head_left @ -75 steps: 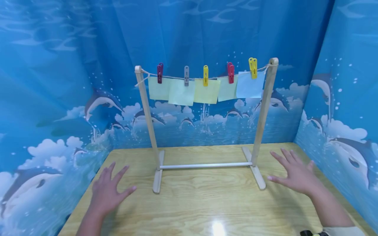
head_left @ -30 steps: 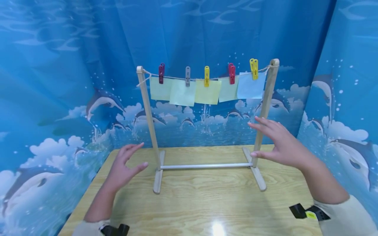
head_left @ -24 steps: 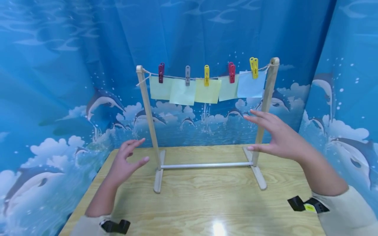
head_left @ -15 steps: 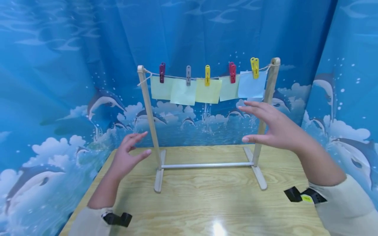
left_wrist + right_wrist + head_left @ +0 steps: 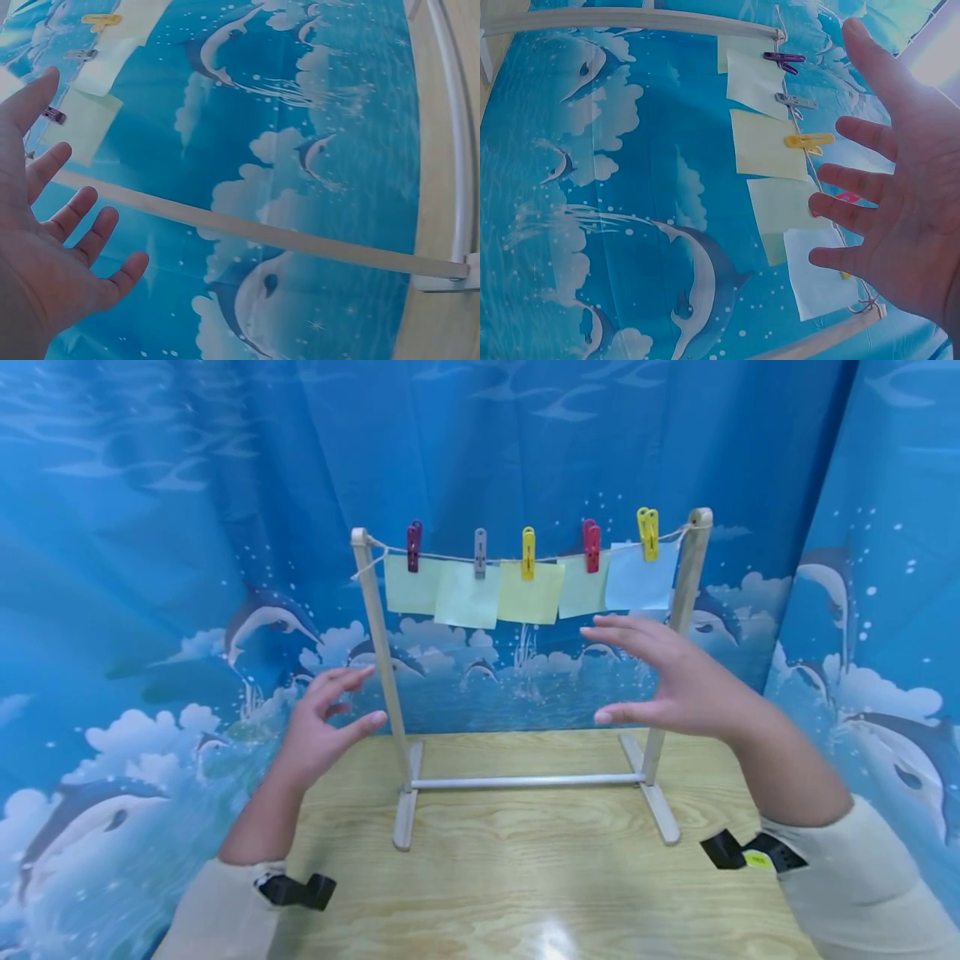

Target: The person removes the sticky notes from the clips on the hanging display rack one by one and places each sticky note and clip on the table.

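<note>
Between the posts of a wooden rack (image 5: 382, 652) runs a string (image 5: 450, 557). Coloured clothespins hold paper sheets on it: a purple clothespin (image 5: 413, 547), a grey clothespin (image 5: 480, 553), a yellow clothespin (image 5: 528, 553), a red clothespin (image 5: 592, 546) and another yellow clothespin (image 5: 648, 534) over a blue sheet (image 5: 640, 578). My left hand (image 5: 318, 727) is raised beside the left post, fingers spread and holding nothing. In front of the right post, below the blue sheet, my right hand (image 5: 667, 681) reaches up with its palm bare. The right wrist view shows its fingers (image 5: 855, 180) overlapping the string.
A light wooden table (image 5: 525, 877) carries the rack, whose feet are joined by a white bar (image 5: 525, 782). A blue dolphin-print curtain (image 5: 480, 443) closes off the back and both sides. Black wrist devices (image 5: 296, 891) sit on the sleeves.
From low over the table, both hands have risen and moved inward toward the rack, the right one higher and now overlapping the right post. The sheets and clothespins hang as before.
</note>
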The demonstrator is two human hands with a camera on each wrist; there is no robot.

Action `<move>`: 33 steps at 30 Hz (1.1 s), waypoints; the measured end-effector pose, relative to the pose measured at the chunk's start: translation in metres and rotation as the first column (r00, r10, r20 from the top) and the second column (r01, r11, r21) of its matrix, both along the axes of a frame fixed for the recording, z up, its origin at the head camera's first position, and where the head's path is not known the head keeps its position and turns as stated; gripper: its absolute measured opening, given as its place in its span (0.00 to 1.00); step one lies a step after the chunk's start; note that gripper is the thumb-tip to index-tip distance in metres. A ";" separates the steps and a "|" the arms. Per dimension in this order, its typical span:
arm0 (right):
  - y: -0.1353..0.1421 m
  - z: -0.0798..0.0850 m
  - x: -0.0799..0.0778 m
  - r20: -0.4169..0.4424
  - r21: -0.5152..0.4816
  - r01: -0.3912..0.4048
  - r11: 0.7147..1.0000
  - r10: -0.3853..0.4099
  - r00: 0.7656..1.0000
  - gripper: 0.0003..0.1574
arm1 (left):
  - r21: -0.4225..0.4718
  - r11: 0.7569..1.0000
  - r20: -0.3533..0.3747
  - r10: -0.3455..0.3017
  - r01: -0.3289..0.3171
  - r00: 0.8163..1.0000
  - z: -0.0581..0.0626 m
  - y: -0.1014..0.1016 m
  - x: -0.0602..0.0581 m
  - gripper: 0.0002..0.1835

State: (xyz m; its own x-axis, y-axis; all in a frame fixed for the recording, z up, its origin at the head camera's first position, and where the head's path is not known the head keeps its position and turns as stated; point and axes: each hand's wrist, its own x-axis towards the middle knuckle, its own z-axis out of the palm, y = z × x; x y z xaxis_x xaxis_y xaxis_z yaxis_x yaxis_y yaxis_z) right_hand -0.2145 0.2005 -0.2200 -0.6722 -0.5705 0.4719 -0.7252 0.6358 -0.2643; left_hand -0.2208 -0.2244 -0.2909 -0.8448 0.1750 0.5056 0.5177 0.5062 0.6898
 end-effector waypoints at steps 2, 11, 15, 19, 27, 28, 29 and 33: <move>-0.002 0.000 -0.001 0.003 -0.002 -0.011 1.000 0.011 1.000 0.53 | -0.006 1.000 -0.014 -0.004 0.004 1.000 0.005 0.002 0.000 0.31; -0.014 -0.003 -0.008 0.002 -0.034 -0.030 0.999 0.030 1.000 0.52 | -0.006 1.000 -0.060 -0.017 0.017 0.998 0.023 0.004 0.000 0.32; -0.023 -0.005 -0.013 0.038 -0.052 -0.036 0.998 0.038 0.999 0.50 | -0.001 1.000 -0.075 -0.001 0.001 0.997 0.032 0.006 -0.001 0.31; -0.029 -0.006 -0.017 0.074 -0.048 -0.040 0.998 0.044 0.996 0.49 | -0.003 1.000 -0.092 0.021 -0.021 0.996 0.041 0.011 -0.003 0.30; -0.040 -0.011 -0.022 0.111 -0.063 -0.055 0.996 0.062 0.992 0.48 | 0.013 1.000 -0.100 0.012 -0.011 0.995 0.057 0.016 -0.007 0.29; -0.041 -0.012 -0.023 0.115 -0.074 -0.059 0.996 0.067 0.991 0.48 | 0.016 1.000 -0.099 0.013 -0.011 0.995 0.059 0.016 -0.007 0.29; -0.043 -0.013 -0.024 0.121 -0.086 -0.063 0.994 0.073 0.990 0.48 | 0.018 1.000 -0.098 0.014 -0.012 0.995 0.061 0.016 -0.008 0.29; -0.050 -0.018 -0.027 0.161 -0.139 -0.069 0.988 0.092 0.983 0.48 | 0.012 1.000 -0.086 0.020 -0.019 0.996 0.068 0.017 -0.008 0.29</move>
